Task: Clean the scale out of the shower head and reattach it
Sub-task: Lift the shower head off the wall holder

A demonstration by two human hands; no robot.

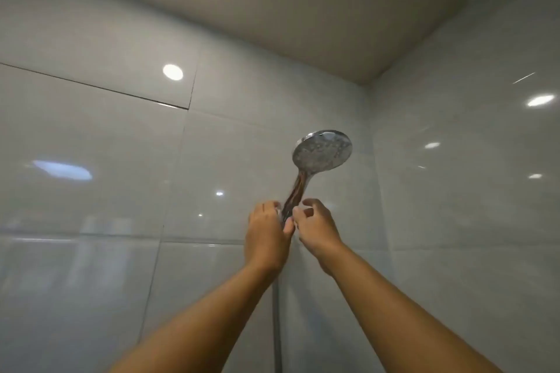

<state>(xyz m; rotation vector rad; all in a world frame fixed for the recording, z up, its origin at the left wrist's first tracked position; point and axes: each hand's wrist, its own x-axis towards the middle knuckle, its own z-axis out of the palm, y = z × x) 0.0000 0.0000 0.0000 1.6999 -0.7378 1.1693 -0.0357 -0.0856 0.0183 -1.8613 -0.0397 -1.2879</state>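
I see the round chrome shower head [322, 150] standing above both hands, its handle running down between them near the corner of the glossy pale tiled wall [106, 160]. Its face is dull and speckled with whitish spots, while the handle is shiny. Both arms reach up: the left hand [266, 233] curls round the base of the handle, and the right hand [315, 225] pinches it from the other side.

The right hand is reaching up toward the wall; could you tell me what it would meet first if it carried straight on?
Most likely the lower handle of the shower head, which the right hand already looks about to touch, its fingers curled beside it. The tiled wall lies behind it; depth is unclear.
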